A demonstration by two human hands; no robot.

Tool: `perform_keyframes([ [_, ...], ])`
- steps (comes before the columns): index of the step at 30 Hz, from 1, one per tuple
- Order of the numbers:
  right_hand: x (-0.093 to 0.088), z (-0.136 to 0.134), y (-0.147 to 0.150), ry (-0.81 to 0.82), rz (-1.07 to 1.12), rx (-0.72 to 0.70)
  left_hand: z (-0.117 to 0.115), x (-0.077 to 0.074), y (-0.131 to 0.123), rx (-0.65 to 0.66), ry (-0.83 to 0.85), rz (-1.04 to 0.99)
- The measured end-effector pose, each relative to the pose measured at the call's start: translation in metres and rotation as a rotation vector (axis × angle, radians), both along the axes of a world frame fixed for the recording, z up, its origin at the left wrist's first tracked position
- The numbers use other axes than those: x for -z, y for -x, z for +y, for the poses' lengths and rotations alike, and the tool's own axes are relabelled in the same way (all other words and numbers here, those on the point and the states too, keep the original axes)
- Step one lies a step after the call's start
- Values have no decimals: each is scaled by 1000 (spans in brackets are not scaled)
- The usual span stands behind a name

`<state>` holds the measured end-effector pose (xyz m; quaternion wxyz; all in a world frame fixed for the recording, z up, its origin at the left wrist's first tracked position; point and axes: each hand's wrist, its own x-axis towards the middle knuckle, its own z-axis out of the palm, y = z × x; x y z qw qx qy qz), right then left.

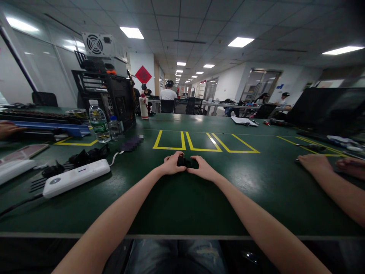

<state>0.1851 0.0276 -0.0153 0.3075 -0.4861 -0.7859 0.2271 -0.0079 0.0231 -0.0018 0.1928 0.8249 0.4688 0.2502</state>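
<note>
Both my hands meet over the green table [176, 205], in front of the yellow tape outlines. A small black object [192, 163] lies between them; its kind is too dark to make out. My left hand [172, 164] is closed on its left end, fingers curled over the far side. From the other side my right hand [203, 168] grips the right end between thumb and fingers. I cannot tell whether the black object is one piece or two parts side by side. Part of it is hidden behind my fingers.
Left stand a white power strip [76, 178], a water bottle [99, 121] and an open computer case [121, 95]. Yellow tape [188, 141] marks the table ahead. Another person's hands [316, 164] are at right; one more hand [10, 130] shows far left. Papers [243, 121] lie farther back.
</note>
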Motion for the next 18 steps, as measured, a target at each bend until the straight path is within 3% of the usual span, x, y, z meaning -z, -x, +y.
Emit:
perform_keyframes([
  [4, -1, -6, 7, -75, -86, 26, 0, 1, 2, 43, 21, -29],
  [11, -4, -3, 6, -63, -17, -20, -2, -1, -1, 34, 29, -67],
  [15, -24, -22, 8, -68, 3, -150, -13, -8, 4, 46, 80, -81],
  [18, -39, -46, 23, -32, 26, -301, -43, -16, 22, 102, 160, -81],
])
